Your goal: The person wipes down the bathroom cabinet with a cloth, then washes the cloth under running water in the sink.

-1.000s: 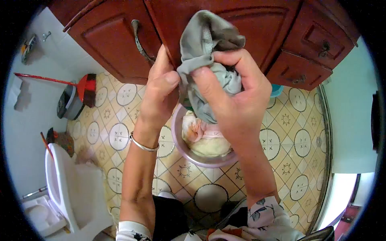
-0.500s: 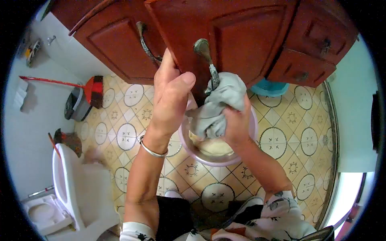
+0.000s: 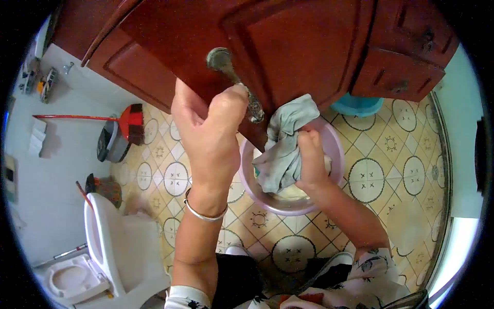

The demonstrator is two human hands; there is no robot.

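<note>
And the left hand is clasping the free edge of the red-brown cabinet door, the fingers disappearing behind that edge while the thumb is lying across the front, right by the worn metal handle. A silvery bracelet is circling the wrist below. Over to the right hand, and it's grasping the grey cloth, bunching it firmly on one side! The cloth is hanging in loose folds at the door's lower edge, close to the bottom free corner, and it's overlapping that corner from this angle; whether it is actually touching the wood, I cannot tell. Directly below, the lilac basin is sitting on the tiled floor, with pale fabric showing inside, near the rim closest to the person. Just beyond its far rim, a blue basin is peeking out from under the cabinet's bottom edge. Along the floor's left edge, a red broom is standing beside a grey bucket, and the white toilet is filling the near left corner.
</note>
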